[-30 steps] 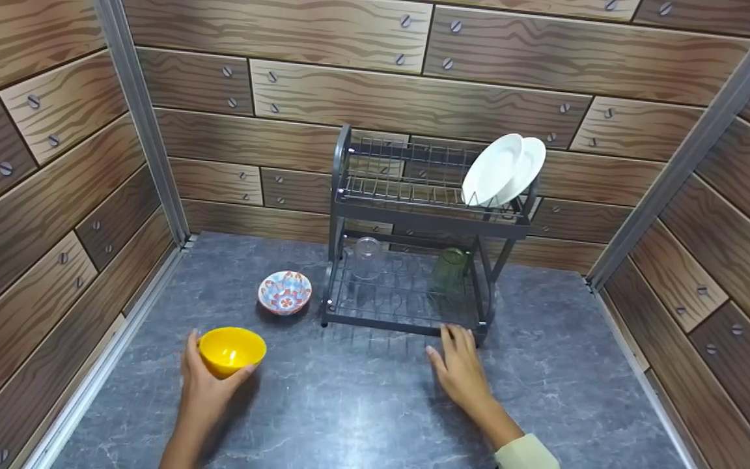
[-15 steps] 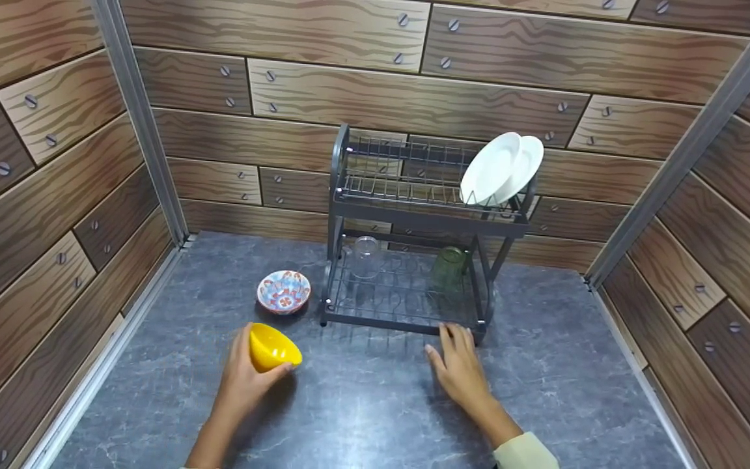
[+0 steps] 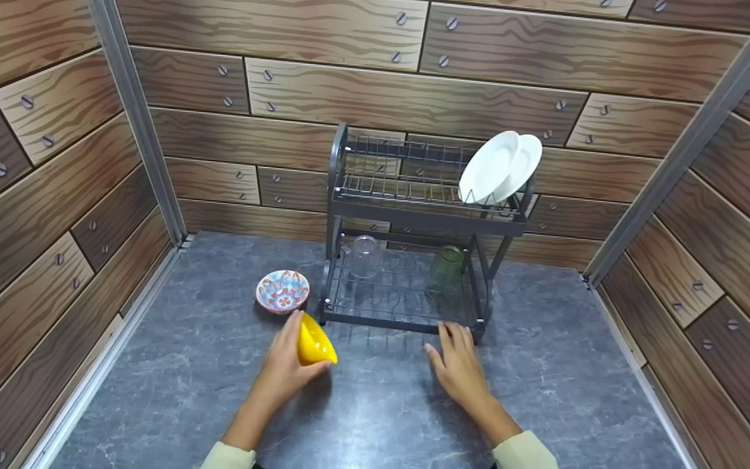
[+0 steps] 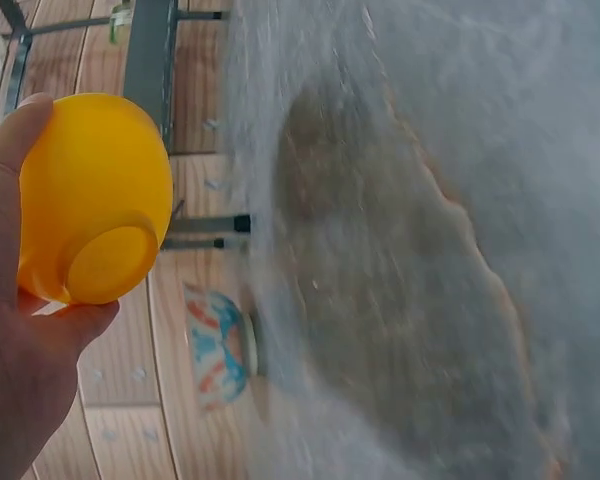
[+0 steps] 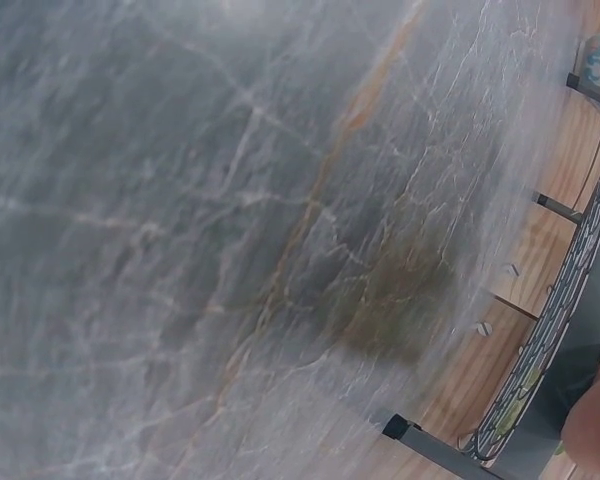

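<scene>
In the head view my left hand (image 3: 285, 366) grips a yellow bowl (image 3: 314, 342) by its rim, thumb on the near side and fingers on the far side. The bowl is tilted, its opening facing right; the left wrist view shows the underside of the same yellow bowl (image 4: 100, 200) held clear of the counter. My right hand (image 3: 461, 368) rests its fingertips on the front bar of the black dish rack (image 3: 427, 221), near the right corner. A patterned blue-and-red bowl (image 3: 282, 291) stands upright on the counter, just beyond the left hand.
Two white plates (image 3: 491, 168) lean in the rack's upper tier at the right. On the lower tier are a clear glass (image 3: 365, 257) and a green glass (image 3: 446, 267). Wood-patterned walls (image 3: 323, 85) enclose the grey marbled counter (image 3: 173, 365) behind and at both sides.
My left hand has carried the yellow bowl rightward toward the rack and tipped it from nearly upright onto its side. The right hand has stayed at the rack's front bar.
</scene>
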A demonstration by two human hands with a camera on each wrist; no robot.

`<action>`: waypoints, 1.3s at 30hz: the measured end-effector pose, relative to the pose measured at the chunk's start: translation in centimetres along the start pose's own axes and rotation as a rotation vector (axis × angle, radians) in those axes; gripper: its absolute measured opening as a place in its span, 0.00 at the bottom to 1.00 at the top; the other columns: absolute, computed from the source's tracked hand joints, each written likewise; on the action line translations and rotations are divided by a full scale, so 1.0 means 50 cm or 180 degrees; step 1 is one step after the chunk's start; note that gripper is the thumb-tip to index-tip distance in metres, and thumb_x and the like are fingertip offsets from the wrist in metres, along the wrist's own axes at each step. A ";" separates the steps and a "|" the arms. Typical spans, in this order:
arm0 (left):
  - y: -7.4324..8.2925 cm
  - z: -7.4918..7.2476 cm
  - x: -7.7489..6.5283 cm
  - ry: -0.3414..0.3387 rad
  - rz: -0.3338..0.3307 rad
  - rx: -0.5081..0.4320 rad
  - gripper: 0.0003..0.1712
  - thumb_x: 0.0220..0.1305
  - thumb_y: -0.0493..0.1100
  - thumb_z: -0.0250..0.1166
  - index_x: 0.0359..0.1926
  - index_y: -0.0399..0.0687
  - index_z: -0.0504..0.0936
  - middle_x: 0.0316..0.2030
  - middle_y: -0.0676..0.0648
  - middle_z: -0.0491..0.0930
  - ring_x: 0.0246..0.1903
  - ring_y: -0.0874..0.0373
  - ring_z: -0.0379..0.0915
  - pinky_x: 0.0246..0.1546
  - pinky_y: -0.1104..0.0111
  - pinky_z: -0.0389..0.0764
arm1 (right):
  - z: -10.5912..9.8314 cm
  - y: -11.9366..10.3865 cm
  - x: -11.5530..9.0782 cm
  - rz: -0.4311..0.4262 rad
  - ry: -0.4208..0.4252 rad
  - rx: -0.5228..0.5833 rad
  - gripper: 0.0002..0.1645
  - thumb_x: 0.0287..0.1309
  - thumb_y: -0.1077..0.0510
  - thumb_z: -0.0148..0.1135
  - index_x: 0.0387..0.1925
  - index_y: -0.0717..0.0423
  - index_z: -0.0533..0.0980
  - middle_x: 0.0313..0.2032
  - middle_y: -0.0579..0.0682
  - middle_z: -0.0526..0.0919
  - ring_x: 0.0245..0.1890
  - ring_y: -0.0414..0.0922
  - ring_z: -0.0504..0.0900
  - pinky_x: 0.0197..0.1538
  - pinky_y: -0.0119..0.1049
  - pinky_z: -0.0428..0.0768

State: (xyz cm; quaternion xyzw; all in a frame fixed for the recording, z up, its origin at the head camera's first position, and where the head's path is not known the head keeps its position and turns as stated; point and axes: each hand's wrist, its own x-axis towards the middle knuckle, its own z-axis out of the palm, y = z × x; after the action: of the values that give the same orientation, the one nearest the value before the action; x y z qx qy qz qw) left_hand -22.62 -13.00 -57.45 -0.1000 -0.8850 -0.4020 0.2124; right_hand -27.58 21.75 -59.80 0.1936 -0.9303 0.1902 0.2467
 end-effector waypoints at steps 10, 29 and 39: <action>0.034 0.034 0.049 -0.0361 0.0231 0.0019 0.60 0.42 0.58 0.77 0.72 0.43 0.56 0.70 0.41 0.58 0.65 0.42 0.59 0.65 0.49 0.62 | -0.002 -0.001 0.002 0.0067 -0.0090 -0.0024 0.34 0.66 0.47 0.55 0.63 0.68 0.67 0.59 0.64 0.70 0.64 0.57 0.64 0.70 0.55 0.54; 0.057 0.049 0.188 -0.0568 0.0385 0.0060 0.60 0.42 0.56 0.78 0.71 0.42 0.56 0.69 0.39 0.58 0.66 0.46 0.59 0.67 0.56 0.60 | 0.008 0.001 -0.002 -0.0022 0.0137 -0.0012 0.33 0.61 0.51 0.61 0.60 0.70 0.70 0.56 0.62 0.72 0.62 0.58 0.65 0.68 0.57 0.57; 0.045 0.065 0.225 -0.0692 0.0191 0.0165 0.59 0.43 0.55 0.78 0.73 0.49 0.56 0.70 0.44 0.58 0.67 0.43 0.55 0.68 0.53 0.58 | 0.004 -0.001 -0.002 0.0027 0.0076 0.0024 0.32 0.64 0.49 0.58 0.61 0.69 0.69 0.57 0.63 0.72 0.63 0.59 0.65 0.70 0.52 0.54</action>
State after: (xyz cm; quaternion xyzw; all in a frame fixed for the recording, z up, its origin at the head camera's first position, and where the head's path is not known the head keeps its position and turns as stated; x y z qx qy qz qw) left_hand -32.80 -8.97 -52.72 -0.1639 -0.9095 -0.3592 0.1296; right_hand -27.55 21.63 -59.99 0.1883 -0.9274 0.1971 0.2563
